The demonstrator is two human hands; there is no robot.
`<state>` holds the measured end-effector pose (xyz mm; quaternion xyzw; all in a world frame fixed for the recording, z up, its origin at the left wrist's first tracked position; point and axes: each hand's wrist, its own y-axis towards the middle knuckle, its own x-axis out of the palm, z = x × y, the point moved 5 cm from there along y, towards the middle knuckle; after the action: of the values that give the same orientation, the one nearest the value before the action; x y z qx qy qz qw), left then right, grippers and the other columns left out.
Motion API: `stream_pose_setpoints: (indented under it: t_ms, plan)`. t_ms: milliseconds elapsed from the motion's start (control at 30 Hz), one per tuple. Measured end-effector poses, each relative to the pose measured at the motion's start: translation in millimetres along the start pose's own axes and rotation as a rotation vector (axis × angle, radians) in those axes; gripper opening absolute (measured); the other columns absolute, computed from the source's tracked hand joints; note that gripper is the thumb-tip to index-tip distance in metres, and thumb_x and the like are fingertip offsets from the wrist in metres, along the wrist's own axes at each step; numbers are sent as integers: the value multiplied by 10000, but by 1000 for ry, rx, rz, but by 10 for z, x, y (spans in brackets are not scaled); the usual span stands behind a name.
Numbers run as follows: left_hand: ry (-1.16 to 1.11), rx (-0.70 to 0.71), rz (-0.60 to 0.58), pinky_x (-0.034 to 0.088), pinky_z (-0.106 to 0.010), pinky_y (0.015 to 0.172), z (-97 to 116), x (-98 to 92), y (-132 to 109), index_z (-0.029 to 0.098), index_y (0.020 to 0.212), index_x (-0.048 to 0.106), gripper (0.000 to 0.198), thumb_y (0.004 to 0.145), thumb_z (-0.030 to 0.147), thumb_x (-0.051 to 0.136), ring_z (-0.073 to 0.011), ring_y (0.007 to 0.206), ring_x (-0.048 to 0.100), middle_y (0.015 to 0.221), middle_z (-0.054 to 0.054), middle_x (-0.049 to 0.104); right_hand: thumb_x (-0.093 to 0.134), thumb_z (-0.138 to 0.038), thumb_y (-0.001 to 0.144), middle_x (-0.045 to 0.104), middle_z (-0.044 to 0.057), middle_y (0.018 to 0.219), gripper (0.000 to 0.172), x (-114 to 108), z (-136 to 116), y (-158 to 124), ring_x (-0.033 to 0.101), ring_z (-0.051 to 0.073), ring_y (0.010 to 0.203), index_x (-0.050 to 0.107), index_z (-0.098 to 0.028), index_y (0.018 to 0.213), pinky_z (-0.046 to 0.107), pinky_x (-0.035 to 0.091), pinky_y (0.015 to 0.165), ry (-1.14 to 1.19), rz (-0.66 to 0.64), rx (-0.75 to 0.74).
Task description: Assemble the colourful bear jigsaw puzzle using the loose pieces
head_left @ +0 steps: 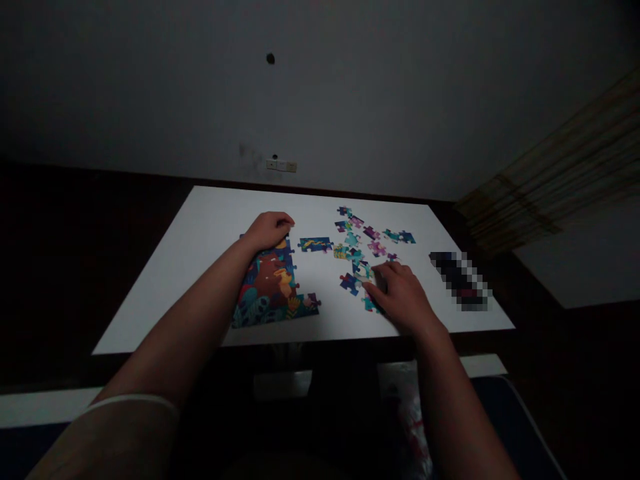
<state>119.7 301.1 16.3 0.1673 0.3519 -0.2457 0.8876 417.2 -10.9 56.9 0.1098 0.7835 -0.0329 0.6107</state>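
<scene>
A partly joined jigsaw puzzle (pixel 273 283), showing a brown animal among colourful leaves, lies on the white table (pixel 170 280). My left hand (pixel 269 230) rests at its upper edge with the fingers curled in; whatever they hold, if anything, is hidden. My right hand (pixel 400 293) is closed among loose pieces to the right, its thumb and fingertips at a pale puzzle piece (pixel 366 272). Just left of that hand lies a dark blue puzzle piece (pixel 349 284). Between the hands is a small joined strip of pieces (pixel 315 245), apart from the main puzzle.
Several loose pink and purple pieces (pixel 377 249) spread over the table's middle right, with a joined blue pair (pixel 400 237) beyond. A pixelated dark object (pixel 460 280) lies near the right edge. Behind the table stands a wall with sockets (pixel 281 165); a curtain (pixel 520 193) hangs at right.
</scene>
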Motion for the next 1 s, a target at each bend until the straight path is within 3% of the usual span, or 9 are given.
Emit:
stream_pose_setpoints:
  t_ms: [200, 367, 567, 700, 800, 1000]
  plan:
    - [0, 6, 7, 701, -439, 1116, 44, 5, -3, 248, 1269, 1015, 332, 1045, 288, 773, -301, 1084, 881, 1134, -104, 976, 706, -486, 1099, 914, 218, 1357, 315, -44, -80, -47, 812, 527, 1318, 909, -349, 1297, 725, 654, 1179, 82, 85, 43]
    - [0, -3, 0, 692, -432, 1128, 67, 7, -5, 240, 1264, 1014, 340, 1031, 270, 767, -299, 1082, 883, 1118, -96, 975, 721, -536, 1092, 907, 127, 1081, 214, -131, -152, -98, 865, 445, 1079, 856, -370, 1091, 624, 695, 999, 359, 180, 151]
    - [-21, 6, 4, 695, -434, 1108, 72, 2, -6, 240, 1238, 1017, 358, 987, 286, 765, -299, 1055, 883, 1058, -87, 966, 797, -595, 1054, 864, 52, 938, 235, -19, -541, -135, 855, 379, 929, 838, -367, 1091, 520, 714, 857, 621, 157, 178]
    - [-35, 17, 18, 698, -435, 1098, 72, -2, -3, 258, 1199, 1023, 342, 969, 290, 771, -315, 1077, 889, 1041, -86, 963, 739, -520, 1125, 908, 56, 1017, 196, 186, -932, -95, 880, 368, 974, 860, -373, 1171, 513, 713, 907, 608, 48, 65]
    - [-38, 20, 22, 697, -434, 1108, 76, -1, 2, 267, 1178, 1023, 319, 964, 284, 787, -318, 1090, 889, 1031, -85, 962, 689, -458, 1167, 935, 73, 1118, 226, 292, -1153, 14, 889, 368, 1052, 874, -364, 1257, 514, 698, 982, 512, 37, 26]
    - [-42, 10, 16, 697, -445, 1104, 69, 1, 5, 254, 1173, 1016, 302, 979, 303, 790, -315, 1077, 886, 1088, -99, 976, 633, -379, 1243, 952, 139, 1376, 347, 321, -1392, 211, 835, 384, 1325, 867, -266, 1473, 493, 608, 1179, 225, -44, -49]
